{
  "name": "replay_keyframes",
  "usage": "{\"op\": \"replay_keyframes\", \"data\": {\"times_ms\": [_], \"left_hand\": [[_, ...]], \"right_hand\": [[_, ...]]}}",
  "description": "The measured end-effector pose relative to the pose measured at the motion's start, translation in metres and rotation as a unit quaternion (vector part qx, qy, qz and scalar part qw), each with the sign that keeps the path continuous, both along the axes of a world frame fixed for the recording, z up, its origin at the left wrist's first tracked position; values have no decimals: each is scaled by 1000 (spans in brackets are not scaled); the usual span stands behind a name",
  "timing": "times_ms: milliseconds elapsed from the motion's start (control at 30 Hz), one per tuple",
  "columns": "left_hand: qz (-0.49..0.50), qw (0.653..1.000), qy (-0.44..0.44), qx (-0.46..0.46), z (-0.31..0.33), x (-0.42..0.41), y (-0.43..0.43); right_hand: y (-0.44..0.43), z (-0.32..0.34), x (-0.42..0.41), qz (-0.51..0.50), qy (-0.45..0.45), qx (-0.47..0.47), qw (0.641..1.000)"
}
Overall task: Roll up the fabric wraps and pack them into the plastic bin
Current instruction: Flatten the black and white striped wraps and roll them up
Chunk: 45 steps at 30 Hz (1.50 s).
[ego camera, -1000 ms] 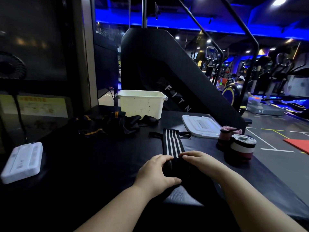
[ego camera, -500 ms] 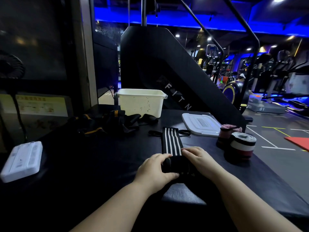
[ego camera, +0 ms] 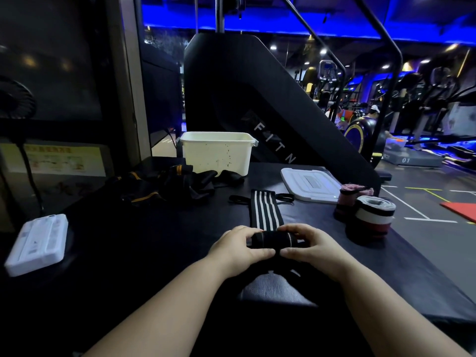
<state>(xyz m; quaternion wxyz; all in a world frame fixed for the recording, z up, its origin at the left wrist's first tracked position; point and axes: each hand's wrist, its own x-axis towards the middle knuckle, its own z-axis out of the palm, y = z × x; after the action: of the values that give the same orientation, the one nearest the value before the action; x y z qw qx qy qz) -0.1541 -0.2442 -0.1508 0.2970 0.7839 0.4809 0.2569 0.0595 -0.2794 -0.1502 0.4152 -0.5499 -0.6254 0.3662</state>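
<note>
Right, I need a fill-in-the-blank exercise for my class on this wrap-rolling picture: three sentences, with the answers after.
1. The left hand and right hand grip the rolled end of a black wrap with white ____.
2. The plastic bin stands with its lid ____, lying on the table.
3. At the table's right edge stand ____ finished rolls.
Missing words: stripes; off; two.

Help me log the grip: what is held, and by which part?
The striped fabric wrap, by its rolled near end: left hand grips the roll's left side, right hand its right side.
</note>
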Motion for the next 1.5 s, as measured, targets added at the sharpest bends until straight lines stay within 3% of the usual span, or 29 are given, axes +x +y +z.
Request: {"op": "replay_keyframes", "data": {"times_ms": [367,567,833,1067,1333,1500], "left_hand": [[3,1000,17,-19,1,-2,-3],[21,999,30,-27,4,-1,-6],[48,998,-25,-28,-2,0,-3],[60,998,-14,6,4,1,-11],[52,998,-39,0,5,-1,-14],[30,1000,-1,6,5,-1,-16]], "right_hand": [[-5,0,-5,-3,45,1,999],[-3,2,1,3,-76,56,996],[-3,-5,-1,7,34,35,999],[-5,-3,-7,23,95,25,995],[-2,-4,-8,0,41,39,998],[-2,-4,-10,-28,-8,52,998]]}}
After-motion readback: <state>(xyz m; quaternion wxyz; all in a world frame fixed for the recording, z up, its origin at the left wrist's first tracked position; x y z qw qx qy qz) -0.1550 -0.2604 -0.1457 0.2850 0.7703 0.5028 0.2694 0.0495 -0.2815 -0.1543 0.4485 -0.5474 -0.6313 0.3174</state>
